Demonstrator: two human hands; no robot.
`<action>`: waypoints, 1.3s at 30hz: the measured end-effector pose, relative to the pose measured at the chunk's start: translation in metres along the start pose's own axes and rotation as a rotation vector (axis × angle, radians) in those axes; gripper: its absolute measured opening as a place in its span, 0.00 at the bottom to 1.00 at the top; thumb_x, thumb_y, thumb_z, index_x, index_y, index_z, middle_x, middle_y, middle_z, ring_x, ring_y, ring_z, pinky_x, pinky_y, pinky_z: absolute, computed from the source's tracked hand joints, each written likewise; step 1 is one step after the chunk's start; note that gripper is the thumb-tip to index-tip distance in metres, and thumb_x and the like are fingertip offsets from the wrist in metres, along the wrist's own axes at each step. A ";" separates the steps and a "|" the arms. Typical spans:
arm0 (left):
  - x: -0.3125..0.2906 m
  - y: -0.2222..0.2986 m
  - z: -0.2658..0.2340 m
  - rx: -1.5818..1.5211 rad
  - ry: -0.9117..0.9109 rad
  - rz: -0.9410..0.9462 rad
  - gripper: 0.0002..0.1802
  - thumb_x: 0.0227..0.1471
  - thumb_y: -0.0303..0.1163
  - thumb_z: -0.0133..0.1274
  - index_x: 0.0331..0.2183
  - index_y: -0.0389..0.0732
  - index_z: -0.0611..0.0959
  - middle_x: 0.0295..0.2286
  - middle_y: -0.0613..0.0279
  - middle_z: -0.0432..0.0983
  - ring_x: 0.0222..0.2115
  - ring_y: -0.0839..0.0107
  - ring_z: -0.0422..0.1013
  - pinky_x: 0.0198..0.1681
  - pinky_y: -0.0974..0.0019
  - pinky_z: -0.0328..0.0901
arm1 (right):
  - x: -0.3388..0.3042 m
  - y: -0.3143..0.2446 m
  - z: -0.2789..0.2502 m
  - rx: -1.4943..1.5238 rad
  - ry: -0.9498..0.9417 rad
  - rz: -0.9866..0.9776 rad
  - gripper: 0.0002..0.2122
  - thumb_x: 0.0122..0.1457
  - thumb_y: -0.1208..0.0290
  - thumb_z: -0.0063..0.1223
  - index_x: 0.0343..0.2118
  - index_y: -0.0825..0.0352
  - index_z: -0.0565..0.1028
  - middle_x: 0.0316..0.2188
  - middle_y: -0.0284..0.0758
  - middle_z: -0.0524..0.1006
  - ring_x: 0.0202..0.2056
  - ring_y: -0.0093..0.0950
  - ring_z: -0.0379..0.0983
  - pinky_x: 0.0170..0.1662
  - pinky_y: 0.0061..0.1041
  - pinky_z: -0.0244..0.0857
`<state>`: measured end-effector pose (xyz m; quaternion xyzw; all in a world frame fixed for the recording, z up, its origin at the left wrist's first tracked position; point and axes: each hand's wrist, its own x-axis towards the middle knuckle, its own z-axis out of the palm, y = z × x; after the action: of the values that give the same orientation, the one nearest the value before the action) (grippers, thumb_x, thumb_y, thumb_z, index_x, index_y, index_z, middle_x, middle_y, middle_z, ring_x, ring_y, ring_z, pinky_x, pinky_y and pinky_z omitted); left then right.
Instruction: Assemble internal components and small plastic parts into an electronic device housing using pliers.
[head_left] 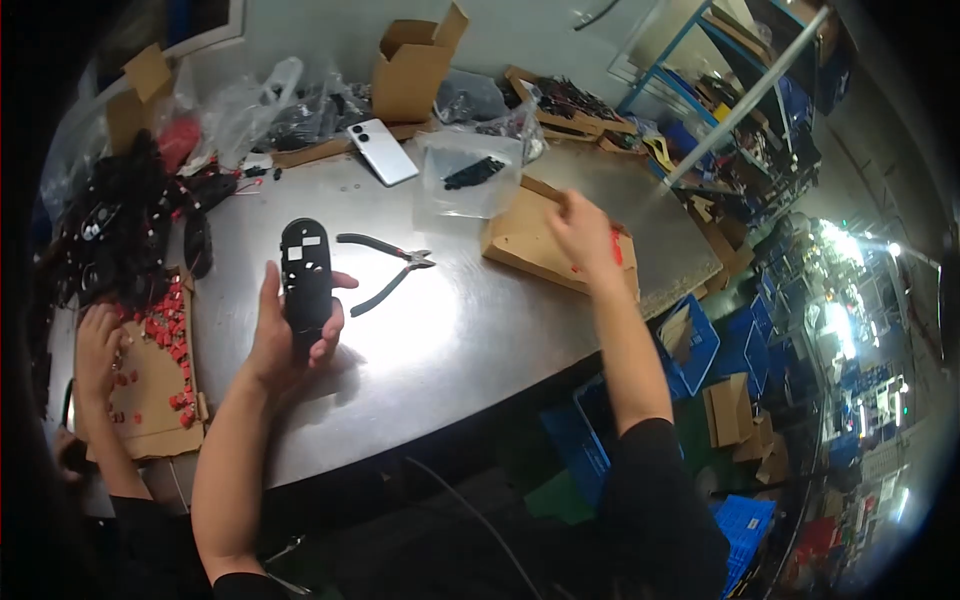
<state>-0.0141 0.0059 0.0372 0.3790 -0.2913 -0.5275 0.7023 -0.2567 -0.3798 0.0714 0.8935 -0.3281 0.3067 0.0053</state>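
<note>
My left hand (268, 335) is wrapped round a long black plastic housing (306, 275) with rounded ends, held upright above the metal table. Pale rectangular patches and small openings show on the housing's face. My right hand (582, 235) is over a shallow cardboard tray (505, 250) on the right, its fingers curled together by the tray's far side. What they pinch, if anything, is hidden. Small red pieces (616, 247) lie in the tray beside this hand. Between my hands, cutting pliers (410, 262) with dark handles rest spread apart on the table.
At left, a co-worker's hand (97, 350) reaches over a cardboard tray (155, 375) of small red parts. Behind it are piled black cables (125, 215). A white phone (383, 153), a clear plastic bag (450, 195) with black pieces and an upright carton (408, 80) stand toward the back.
</note>
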 end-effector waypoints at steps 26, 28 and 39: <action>0.003 -0.019 -0.008 -0.253 -0.085 -0.225 0.36 0.70 0.62 0.24 0.53 0.45 0.75 0.31 0.56 0.78 0.24 0.66 0.76 0.21 0.68 0.67 | -0.065 -0.211 0.045 1.320 -0.406 -0.247 0.12 0.60 0.84 0.62 0.46 0.73 0.75 0.40 0.37 0.81 0.39 0.22 0.80 0.45 0.22 0.74; 0.004 -0.022 -0.002 -0.225 -0.026 -0.263 0.35 0.70 0.61 0.26 0.57 0.46 0.71 0.32 0.55 0.78 0.24 0.67 0.76 0.21 0.68 0.67 | -0.062 -0.213 0.043 1.203 -0.306 -0.328 0.11 0.57 0.83 0.64 0.43 0.72 0.77 0.35 0.36 0.82 0.34 0.20 0.79 0.39 0.20 0.73; 0.007 -0.019 0.007 0.118 0.075 -0.164 0.42 0.67 0.62 0.35 0.73 0.58 0.46 0.36 0.53 0.76 0.20 0.66 0.74 0.18 0.68 0.66 | -0.055 -0.213 0.046 0.952 -0.277 -0.501 0.11 0.53 0.84 0.66 0.40 0.70 0.79 0.32 0.35 0.81 0.28 0.23 0.79 0.31 0.21 0.71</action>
<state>-0.0276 -0.0054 0.0253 0.4618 -0.2637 -0.5507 0.6434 -0.1392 -0.1906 0.0439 0.8799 0.0716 0.2900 -0.3695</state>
